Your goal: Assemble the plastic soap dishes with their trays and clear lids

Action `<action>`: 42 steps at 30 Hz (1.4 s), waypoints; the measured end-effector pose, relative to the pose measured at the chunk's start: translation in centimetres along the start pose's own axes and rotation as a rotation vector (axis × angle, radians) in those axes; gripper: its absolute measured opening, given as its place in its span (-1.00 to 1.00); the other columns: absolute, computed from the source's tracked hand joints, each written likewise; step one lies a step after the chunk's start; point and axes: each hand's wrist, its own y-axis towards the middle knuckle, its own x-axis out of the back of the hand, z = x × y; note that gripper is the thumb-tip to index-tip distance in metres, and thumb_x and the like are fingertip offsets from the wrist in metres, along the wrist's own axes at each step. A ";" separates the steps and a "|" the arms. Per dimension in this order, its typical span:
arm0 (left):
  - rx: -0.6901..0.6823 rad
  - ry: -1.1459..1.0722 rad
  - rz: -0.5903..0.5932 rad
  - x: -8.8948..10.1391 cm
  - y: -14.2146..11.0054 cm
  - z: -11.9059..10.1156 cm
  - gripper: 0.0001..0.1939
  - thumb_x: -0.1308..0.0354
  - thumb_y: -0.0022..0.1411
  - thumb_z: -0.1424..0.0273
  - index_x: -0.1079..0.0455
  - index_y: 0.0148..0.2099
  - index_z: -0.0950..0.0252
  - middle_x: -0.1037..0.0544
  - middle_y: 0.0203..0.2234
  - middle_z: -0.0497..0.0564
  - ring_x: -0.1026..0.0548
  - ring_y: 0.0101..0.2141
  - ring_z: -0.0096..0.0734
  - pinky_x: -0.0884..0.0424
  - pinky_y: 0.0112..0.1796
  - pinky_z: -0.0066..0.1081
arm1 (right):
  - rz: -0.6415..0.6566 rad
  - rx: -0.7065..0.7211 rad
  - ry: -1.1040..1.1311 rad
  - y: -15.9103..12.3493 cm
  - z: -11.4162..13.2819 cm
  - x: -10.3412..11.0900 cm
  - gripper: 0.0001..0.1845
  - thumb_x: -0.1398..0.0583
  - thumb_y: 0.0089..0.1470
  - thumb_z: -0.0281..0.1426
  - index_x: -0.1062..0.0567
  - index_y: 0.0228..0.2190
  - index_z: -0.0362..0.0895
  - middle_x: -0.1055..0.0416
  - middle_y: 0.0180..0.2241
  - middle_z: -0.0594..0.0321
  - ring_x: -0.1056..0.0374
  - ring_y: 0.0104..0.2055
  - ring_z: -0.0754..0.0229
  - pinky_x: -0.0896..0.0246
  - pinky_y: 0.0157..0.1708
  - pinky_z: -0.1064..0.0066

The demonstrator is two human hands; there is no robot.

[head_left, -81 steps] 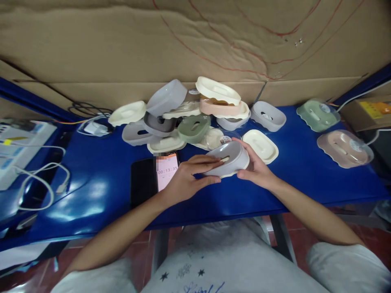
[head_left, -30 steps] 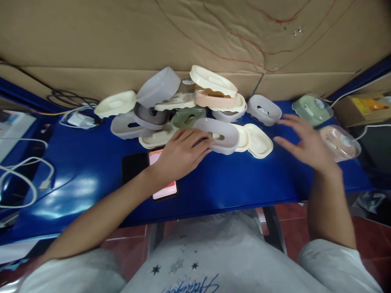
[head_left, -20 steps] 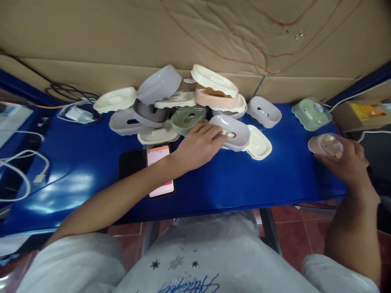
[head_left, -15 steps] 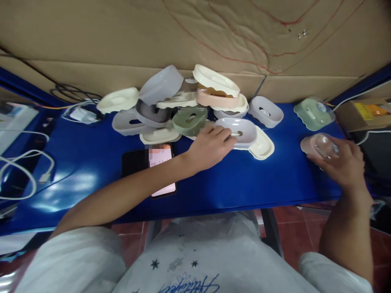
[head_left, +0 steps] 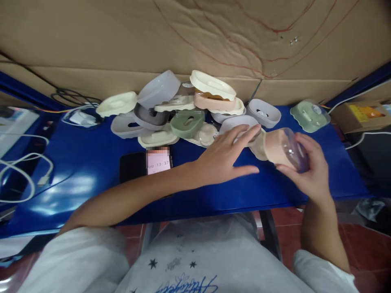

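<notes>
My right hand [head_left: 307, 167] grips a pink soap box with a clear lid [head_left: 282, 149], tilted on its side above the blue table [head_left: 91, 179]. Beside it, my left hand [head_left: 227, 156] is open, fingers stretched out over a pale grey soap dish [head_left: 236, 122] and toward the pink box. A cream dish [head_left: 258, 147] lies partly hidden between the two hands.
A heap of soap dishes and lids [head_left: 180, 110] in cream, grey, green and pink is piled against the cardboard wall. A green lidded soap box [head_left: 309, 110] stands at the right. A phone [head_left: 158, 162] showing a timer lies by my left forearm. Cables [head_left: 27, 162] trail at the left.
My right hand reached to the far right, took hold of the pink lidded soap box and carried it left to the centre. My left hand set the grey dish down and opened.
</notes>
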 end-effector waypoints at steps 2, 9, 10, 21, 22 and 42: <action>0.036 -0.297 -0.018 0.7 -1.8 -0.5 0.11 -0.45 0.37 0.11 0.21 0.64 0.13 -0.15 0.53 0.28 -0.27 0.46 0.06 -0.42 0.33 -0.03 | 0.152 0.118 0.068 1.3 2.7 -1.1 -0.03 -0.48 0.10 0.03 -0.28 0.44 0.32 -0.33 0.41 0.08 -0.26 0.45 -0.34 -0.23 0.41 -0.32; 0.257 -0.473 -0.135 2.0 -7.4 1.2 0.08 -0.53 0.23 0.00 -0.02 0.60 -0.03 -0.23 0.51 0.19 -0.31 0.44 0.14 -0.34 0.39 0.14 | 0.442 0.375 0.331 6.3 6.6 -5.8 -0.06 -0.35 0.17 0.21 -0.31 0.45 0.21 -0.34 0.42 0.09 -0.28 0.44 -0.28 -0.25 0.42 -0.19; 0.280 -0.463 -0.132 2.0 -8.0 1.5 0.12 -0.55 0.21 0.01 0.00 0.61 -0.04 -0.24 0.50 0.21 -0.33 0.43 0.15 -0.36 0.38 0.14 | 0.455 0.383 0.373 6.8 6.5 -6.1 -0.08 -0.33 0.18 0.24 -0.35 0.43 0.19 -0.38 0.39 0.09 -0.31 0.43 -0.26 -0.28 0.40 -0.16; 0.276 -0.390 -0.137 2.6 -10.6 2.5 -0.02 -0.55 0.22 0.06 -0.17 0.55 -0.06 -0.32 0.43 0.19 -0.37 0.38 0.11 -0.47 0.29 0.11 | -0.094 -0.137 -0.061 10.0 -0.8 -7.2 -0.34 -0.17 0.41 0.10 -0.38 0.30 -0.04 -0.45 0.27 -0.10 -0.46 0.22 -0.18 -0.48 0.16 -0.13; 0.274 -0.391 -0.136 2.6 -10.7 2.5 -0.02 -0.54 0.23 0.06 -0.17 0.55 -0.07 -0.32 0.43 0.19 -0.37 0.38 0.11 -0.48 0.28 0.10 | -0.072 -0.150 -0.054 10.2 -0.8 -7.7 -0.36 -0.14 0.43 0.09 -0.38 0.30 -0.04 -0.45 0.27 -0.08 -0.48 0.20 -0.16 -0.52 0.09 -0.08; 0.304 -0.587 -0.294 1.8 -11.1 3.5 0.03 -0.45 0.28 -0.09 -0.05 0.60 -0.02 -0.24 0.50 0.24 -0.33 0.44 0.13 -0.40 0.36 0.11 | 0.457 0.560 0.228 4.8 8.4 -10.0 -0.26 -0.28 0.40 -0.06 -0.22 0.48 0.32 -0.44 0.37 0.32 -0.30 0.47 -0.05 0.02 0.52 -0.17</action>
